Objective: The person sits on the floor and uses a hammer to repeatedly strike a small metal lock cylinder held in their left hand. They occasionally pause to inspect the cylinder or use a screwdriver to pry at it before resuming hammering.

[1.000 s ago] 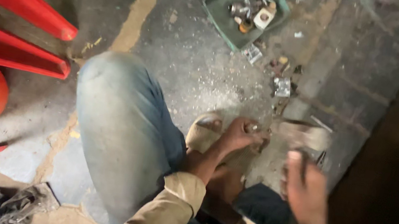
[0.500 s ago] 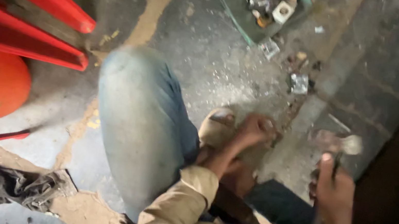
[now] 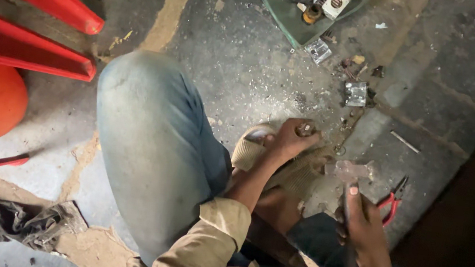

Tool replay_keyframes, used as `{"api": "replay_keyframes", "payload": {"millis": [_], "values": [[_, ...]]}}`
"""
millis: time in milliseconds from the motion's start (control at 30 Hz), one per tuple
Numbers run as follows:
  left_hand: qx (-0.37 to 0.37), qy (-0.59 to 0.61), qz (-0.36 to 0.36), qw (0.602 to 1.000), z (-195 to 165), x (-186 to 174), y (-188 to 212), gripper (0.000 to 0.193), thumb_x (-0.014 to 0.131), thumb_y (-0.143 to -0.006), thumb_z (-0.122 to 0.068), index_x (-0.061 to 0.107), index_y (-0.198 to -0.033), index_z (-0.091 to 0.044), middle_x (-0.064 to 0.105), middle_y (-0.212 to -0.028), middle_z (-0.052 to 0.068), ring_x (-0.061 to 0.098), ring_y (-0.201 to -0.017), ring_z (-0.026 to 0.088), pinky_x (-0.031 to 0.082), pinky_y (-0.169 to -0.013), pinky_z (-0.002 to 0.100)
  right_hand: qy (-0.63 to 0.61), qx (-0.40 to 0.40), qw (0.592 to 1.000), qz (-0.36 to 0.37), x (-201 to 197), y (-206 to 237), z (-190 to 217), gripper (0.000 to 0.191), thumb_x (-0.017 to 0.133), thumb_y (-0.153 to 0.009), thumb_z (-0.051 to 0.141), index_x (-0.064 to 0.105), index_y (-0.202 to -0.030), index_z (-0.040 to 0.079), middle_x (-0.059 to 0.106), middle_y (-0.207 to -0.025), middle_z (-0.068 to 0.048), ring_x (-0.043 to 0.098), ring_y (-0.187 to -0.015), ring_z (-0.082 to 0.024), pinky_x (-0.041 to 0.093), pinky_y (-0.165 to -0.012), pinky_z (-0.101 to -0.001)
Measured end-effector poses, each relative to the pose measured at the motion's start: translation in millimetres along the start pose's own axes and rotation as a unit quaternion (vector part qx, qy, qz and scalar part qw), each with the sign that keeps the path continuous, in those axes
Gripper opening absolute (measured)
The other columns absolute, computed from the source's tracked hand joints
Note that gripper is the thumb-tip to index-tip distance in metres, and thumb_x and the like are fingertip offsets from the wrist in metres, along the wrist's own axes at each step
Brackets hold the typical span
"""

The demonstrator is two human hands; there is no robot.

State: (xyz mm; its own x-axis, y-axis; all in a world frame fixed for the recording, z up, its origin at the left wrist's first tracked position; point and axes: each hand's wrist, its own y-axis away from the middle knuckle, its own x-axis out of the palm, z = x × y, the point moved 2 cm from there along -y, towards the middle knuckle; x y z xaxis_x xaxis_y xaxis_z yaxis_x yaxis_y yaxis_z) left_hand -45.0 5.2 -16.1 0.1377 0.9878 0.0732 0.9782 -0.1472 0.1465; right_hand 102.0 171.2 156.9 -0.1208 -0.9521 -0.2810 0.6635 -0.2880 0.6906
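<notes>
Gripping hammer in right hand, head now lowered beside the part; left hand pinching part on floor, suggesting striking in progress.

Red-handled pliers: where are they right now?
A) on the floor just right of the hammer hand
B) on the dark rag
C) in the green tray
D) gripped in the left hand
A: the red-handled pliers lie on the concrete floor beside the right hand, which grips the hammer; the left hand pinches a small metal part instead.
</notes>
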Motion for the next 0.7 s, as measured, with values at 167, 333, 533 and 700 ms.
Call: {"api": "replay_keyframes", "payload": {"millis": [167,333,533,700], "values": [[-0.019,0.002,0.024,1.000,24.0,3.1,-0.3,0.031,0.080,-0.084,-0.027,0.069,-0.092,0.001,0.064,-0.076,-0.003,0.054,-0.073,0.004,0.049,-0.063,0.030,0.005,0.013,1.000,-0.002,2.8,-7.3,-2.4,0.050,0.049,-0.102,0.050,0.060,-0.086,0.004,0.052,-0.061,-0.007,0.046,-0.044,-0.017,0.035,-0.039,-0.0331],[-0.031,-0.028,0.041,0.998,20.5,4.8,2.6,0.028,0.079,-0.085,-0.025,0.071,-0.091,0.002,0.065,-0.073,0.001,0.055,-0.072,0.005,0.049,-0.063,0.032,0.017,0.047,0.999,-0.005,0.9,-5.1,-2.4,0.048,0.047,-0.102,0.050,0.057,-0.086,0.006,0.051,-0.063,-0.003,0.046,-0.045,-0.015,0.035,-0.040,-0.0321],[-0.049,-0.040,0.055,0.997,6.5,2.3,4.8,0.028,0.080,-0.081,-0.026,0.073,-0.093,-0.002,0.068,-0.075,-0.003,0.059,-0.070,0.004,0.051,-0.063,0.030,0.021,0.012,0.999,0.022,7.8,-2.2,6.2,0.051,0.047,-0.103,0.051,0.056,-0.084,0.004,0.050,-0.061,-0.004,0.046,-0.044,-0.014,0.035,-0.039,-0.0321],[-0.060,-0.035,0.065,0.995,16.2,2.4,7.7,0.027,0.079,-0.084,-0.026,0.073,-0.093,-0.001,0.066,-0.074,-0.001,0.055,-0.070,0.006,0.048,-0.062,0.031,0.036,0.002,0.999,0.012,10.5,2.3,9.5,0.050,0.047,-0.103,0.048,0.057,-0.084,0.004,0.050,-0.060,-0.004,0.046,-0.044,-0.015,0.035,-0.038,-0.0326]]}}
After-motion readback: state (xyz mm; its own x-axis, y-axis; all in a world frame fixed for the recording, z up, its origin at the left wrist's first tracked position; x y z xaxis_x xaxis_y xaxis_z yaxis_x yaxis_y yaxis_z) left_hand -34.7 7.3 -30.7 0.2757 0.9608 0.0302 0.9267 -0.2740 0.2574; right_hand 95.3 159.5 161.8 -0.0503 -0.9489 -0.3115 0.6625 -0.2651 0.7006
